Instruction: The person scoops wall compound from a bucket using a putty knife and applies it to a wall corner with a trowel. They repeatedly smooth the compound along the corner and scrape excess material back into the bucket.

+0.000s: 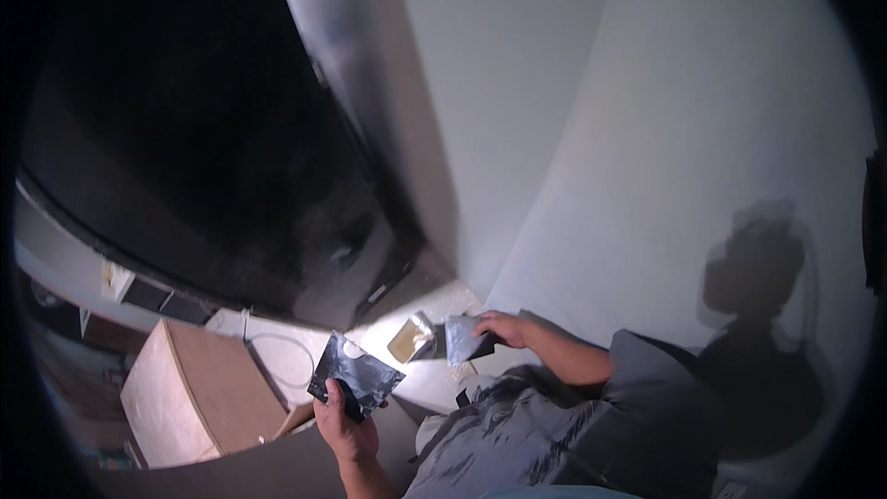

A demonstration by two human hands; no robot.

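Observation:
My left hand [340, 420] grips the dark handle of a flat metal plate [368, 370] with pale smears on it, at the bottom centre. My right hand [504, 329] is closed on a smaller grey scraper [462, 340], held to the right of that plate and at about waist level. Between the two tools, lower down, is a bright-rimmed container [409, 342] with cream-coloured contents.
A large glossy black panel [203, 111] fills the upper left. A pale wall [711, 92] spans the right, bearing my shadow. At lower left are a light wooden box [208, 393], a looped cable [309, 365] and several dark items beyond.

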